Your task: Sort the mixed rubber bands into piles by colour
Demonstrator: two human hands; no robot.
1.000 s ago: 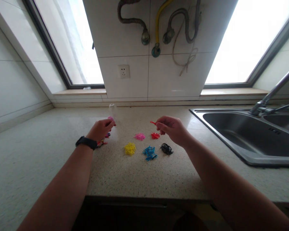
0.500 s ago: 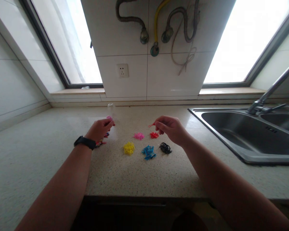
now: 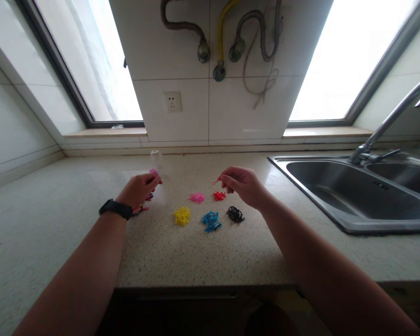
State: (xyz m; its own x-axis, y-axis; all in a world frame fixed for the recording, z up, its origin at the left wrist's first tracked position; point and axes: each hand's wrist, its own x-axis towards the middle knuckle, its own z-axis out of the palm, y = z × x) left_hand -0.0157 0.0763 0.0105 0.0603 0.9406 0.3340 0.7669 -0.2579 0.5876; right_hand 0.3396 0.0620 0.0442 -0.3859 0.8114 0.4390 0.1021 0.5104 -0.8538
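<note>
Between the thumb and fingertips of my right hand [image 3: 240, 183], a thin red rubber band [image 3: 215, 181] sticks out to the left. Right below it lies a red heap of rubber bands [image 3: 219, 196]. My left hand [image 3: 140, 189], with a dark band on its wrist, is closed in a pinch; what its fingertips hold, if anything, I cannot make out. Partly hidden under that hand is a mixed-colour pile of bands [image 3: 140, 209]. A pink item [image 3: 154, 172] shows just behind its fingers. Between my hands sit a pink heap [image 3: 196, 198] and a yellow heap [image 3: 182, 216].
A blue heap [image 3: 211, 221] and a black heap [image 3: 235, 214] of bands lie nearer me on the speckled counter [image 3: 196, 261]. Behind my left hand stands a clear cup-like container [image 3: 156, 157]. To the right is a steel sink [image 3: 339, 224] with a faucet [image 3: 381, 130].
The whole view has shifted a little, so everything appears slightly further left. Both hands keep nearly the same place over the counter, and the red band stays in my right hand.
</note>
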